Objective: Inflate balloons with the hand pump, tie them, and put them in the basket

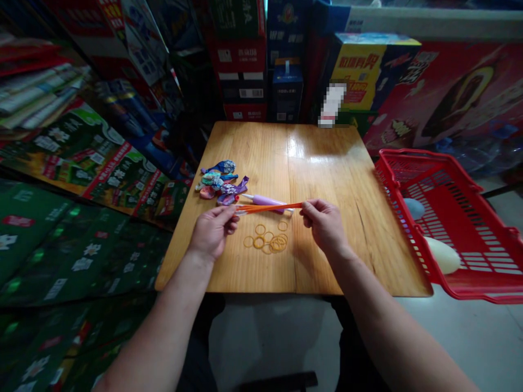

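tautly, left hand point(212, 231) pinching, right hand point(323, 224) pinching, orange strip point(269, 207) stretched between

Your left hand point(213, 233) and right hand point(324, 226) are bare, with nothing worn on the fingers or wrists. Your forearms point(392, 316) are bare too, all the way to the bottom edge of the view. You're wearing black trousers point(200, 337), which show as two dark strips, too shadowed to make out seams or pockets.

Red plastic basket point(412, 154) beside the table point(327, 163), stacked cartons point(359, 71) behind
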Demonstrator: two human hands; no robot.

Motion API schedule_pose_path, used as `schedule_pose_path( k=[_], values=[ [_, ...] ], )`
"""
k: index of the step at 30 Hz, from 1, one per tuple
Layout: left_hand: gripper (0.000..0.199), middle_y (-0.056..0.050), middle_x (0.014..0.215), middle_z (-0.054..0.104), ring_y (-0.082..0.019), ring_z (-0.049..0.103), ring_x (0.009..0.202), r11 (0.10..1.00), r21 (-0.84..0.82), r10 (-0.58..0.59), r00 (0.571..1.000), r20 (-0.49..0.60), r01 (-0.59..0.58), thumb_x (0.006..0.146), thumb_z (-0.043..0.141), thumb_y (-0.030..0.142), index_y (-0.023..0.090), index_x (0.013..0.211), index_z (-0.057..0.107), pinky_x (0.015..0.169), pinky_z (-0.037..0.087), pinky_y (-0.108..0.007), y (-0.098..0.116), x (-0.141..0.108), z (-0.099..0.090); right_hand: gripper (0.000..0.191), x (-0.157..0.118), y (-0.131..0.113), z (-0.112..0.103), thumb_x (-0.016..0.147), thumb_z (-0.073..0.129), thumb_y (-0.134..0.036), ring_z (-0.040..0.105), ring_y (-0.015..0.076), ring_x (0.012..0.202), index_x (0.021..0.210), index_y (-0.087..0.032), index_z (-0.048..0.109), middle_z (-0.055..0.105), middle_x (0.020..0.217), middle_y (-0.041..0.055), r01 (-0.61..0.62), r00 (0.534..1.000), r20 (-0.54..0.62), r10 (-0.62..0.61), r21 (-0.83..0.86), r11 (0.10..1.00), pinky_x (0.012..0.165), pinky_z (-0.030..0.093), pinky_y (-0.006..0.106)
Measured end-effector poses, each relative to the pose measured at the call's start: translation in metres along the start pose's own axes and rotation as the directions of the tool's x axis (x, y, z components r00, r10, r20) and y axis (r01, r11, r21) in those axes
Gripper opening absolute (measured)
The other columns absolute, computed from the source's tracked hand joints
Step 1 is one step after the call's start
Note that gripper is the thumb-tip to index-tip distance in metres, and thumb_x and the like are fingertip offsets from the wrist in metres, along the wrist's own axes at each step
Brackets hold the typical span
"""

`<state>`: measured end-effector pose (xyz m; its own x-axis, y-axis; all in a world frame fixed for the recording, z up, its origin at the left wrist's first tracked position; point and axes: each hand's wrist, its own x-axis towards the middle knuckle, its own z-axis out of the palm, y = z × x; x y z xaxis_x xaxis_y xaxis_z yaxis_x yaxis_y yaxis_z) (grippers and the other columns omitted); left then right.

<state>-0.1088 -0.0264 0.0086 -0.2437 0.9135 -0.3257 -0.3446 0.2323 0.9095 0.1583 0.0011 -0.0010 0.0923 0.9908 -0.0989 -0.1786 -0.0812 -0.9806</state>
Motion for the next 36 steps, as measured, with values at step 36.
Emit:
schedule_pose_path(
  k=[36],
  values=[
    [0.036,0.000,0.068,0.062,-0.004,0.048,0.044,0.957,-0.088,-0.261,0.951,0.167,0.278,0.076,0.090,0.044,0.015,0.082,0.068,0.036,0.022,-0.014,-0.019,-0.013,0.023,0.008,-0.034,0.024,0.082,0.095,0.069,-0.028,0.067,0.0221,0.088,0.098,-0.025,0.076,0.070,0.096,0.0077,0.535,0.829,0.437,-0.348,-0.442,0.720,0.080,0.053,0.036]
  ],
)
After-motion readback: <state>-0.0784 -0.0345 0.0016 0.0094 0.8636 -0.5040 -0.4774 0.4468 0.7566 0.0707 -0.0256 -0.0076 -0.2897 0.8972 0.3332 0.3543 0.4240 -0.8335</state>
